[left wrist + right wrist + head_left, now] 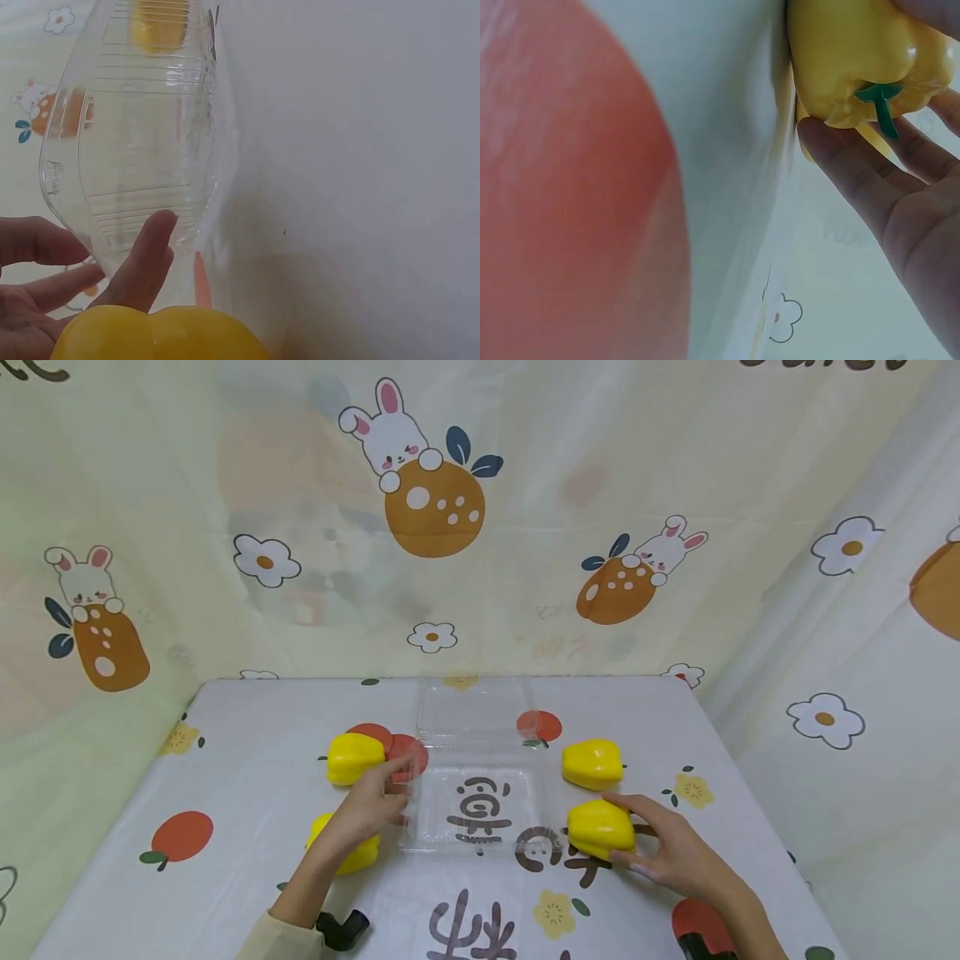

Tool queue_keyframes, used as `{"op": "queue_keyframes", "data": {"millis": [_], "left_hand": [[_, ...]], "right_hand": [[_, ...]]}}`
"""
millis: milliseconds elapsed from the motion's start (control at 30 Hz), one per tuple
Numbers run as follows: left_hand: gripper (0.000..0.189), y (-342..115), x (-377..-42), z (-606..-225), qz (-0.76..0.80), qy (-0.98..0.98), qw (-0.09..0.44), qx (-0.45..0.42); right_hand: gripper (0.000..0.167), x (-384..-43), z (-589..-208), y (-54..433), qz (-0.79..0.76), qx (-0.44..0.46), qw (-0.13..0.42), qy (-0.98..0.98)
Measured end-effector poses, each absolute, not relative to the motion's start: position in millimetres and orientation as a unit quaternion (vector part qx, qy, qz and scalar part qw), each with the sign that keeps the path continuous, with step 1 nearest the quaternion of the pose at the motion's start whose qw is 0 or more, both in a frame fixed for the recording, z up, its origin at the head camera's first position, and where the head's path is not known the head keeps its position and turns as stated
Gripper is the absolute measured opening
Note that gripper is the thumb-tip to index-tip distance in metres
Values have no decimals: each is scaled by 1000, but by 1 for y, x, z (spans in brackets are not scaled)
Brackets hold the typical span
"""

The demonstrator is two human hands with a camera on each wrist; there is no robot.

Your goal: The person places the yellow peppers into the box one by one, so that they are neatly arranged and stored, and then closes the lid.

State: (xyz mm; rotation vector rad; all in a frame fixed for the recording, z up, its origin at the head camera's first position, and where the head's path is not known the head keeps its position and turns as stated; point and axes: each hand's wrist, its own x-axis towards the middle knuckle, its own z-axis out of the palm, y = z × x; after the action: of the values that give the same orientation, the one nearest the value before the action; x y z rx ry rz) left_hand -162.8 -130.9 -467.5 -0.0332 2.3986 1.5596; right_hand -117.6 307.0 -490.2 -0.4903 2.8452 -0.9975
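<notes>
My right hand (678,852) holds a yellow bell pepper (600,828) between thumb and fingers, right of a clear plastic clamshell box (480,802). In the right wrist view the pepper (855,52) shows its green stem facing the palm. The box lies with its lid (476,710) folded back. At the left rim of the box is my left hand (372,802), its fairly straight fingers touching the edge. In the left wrist view, one finger (146,259) overlaps the corner of the box (142,150).
Another yellow pepper (592,764) lies behind the gripped one. On the left are two more, one farther back (354,758) and one (360,855) partly hidden by my left forearm. A printed cloth (247,893) covers the table, with a patterned curtain (525,593) behind.
</notes>
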Motion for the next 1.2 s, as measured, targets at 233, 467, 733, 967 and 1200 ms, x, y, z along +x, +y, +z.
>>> {"op": "queue_keyframes", "data": {"millis": [233, 467, 733, 967, 1200], "left_hand": [[64, -131, -161, -465, 541, 829, 140, -8], [63, -133, -161, -463, 546, 825, 144, -4], [60, -134, -160, -465, 550, 823, 143, 2], [58, -133, -163, -466, 542, 828, 141, 1], [56, -135, -162, -466, 534, 835, 133, 6]], "right_hand": [[78, -118, -486, 306, -316, -162, 35, 934], [79, -120, -479, 309, -306, -173, 20, 936], [78, -125, -469, 308, -308, -183, 14, 934], [78, -127, -463, 308, -315, -191, 10, 930], [76, -128, -456, 303, -325, -209, 2, 922]]}}
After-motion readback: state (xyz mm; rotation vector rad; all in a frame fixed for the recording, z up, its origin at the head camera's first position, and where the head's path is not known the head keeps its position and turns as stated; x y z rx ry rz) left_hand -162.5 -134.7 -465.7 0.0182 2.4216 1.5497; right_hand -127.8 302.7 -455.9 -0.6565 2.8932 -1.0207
